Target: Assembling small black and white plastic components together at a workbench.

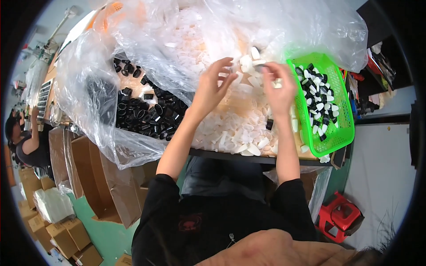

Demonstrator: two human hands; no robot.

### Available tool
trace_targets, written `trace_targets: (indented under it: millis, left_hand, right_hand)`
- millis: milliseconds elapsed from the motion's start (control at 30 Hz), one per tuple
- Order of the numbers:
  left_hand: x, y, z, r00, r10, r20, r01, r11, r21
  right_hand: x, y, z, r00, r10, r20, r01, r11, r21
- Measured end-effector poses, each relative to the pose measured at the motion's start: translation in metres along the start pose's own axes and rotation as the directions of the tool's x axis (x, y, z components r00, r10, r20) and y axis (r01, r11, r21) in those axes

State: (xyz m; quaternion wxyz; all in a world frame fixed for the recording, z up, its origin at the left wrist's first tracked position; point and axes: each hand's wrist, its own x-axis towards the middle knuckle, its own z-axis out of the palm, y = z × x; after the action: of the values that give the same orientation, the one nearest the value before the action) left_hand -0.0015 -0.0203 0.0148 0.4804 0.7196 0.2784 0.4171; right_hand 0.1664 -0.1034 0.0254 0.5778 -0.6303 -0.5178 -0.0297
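Both hands are raised over the middle of the table. My left hand (214, 86) has its fingers curled toward the thumb, with a small pale piece at the tips that is too blurred to make out. To its right, my right hand (280, 86) pinches a small white plastic piece with a dark edge (260, 65). Just beyond lie loose white oval plastic pieces (254, 53). Below the hands spreads a pile of translucent oval pieces (242, 133). A single black piece (269, 124) lies by my right forearm.
Black plastic rings (148, 115) lie in a clear plastic bag (128, 148) at left. A green basket (344, 128) at right holds black and white pieces. Plastic sheeting (284, 22) covers the back. A red stool (339, 213) and cardboard boxes (66, 237) stand below. Another person (31, 146) sits far left.
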Motion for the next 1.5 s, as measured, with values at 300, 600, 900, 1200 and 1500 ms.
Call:
trace_targets:
  millis: [300, 600, 900, 1200, 1500]
  left_hand:
    - [-0.053, 0.001, -0.104, 0.969, -0.140, -0.204, 0.228, 0.189, 0.955]
    - [-0.045, -0.018, -0.107, 0.966, 0.184, -0.182, 0.037, 0.598, 0.801]
    - [0.003, 0.026, -0.041, 0.991, -0.130, 0.017, 0.131, 0.982, -0.135]
    - [0.005, -0.010, 0.006, 0.971, -0.106, 0.214, 0.194, 0.874, -0.445]
    - [0.001, -0.006, 0.009, 0.981, -0.018, 0.194, 0.115, 0.856, -0.503]
  right_hand:
    - [0.030, 0.033, -0.072, 0.882, -0.283, -0.376, 0.020, 0.821, -0.571]
    - [0.012, 0.054, -0.027, 0.996, -0.088, -0.015, 0.078, 0.942, -0.327]
    - [-0.015, 0.055, 0.003, 0.868, 0.043, 0.495, 0.107, 0.957, -0.271]
    - [0.000, 0.008, -0.006, 0.961, 0.195, 0.198, -0.272, 0.800, 0.535]
    - [-0.015, -0.011, 0.010, 0.983, -0.176, 0.050, 0.167, 0.974, 0.154]
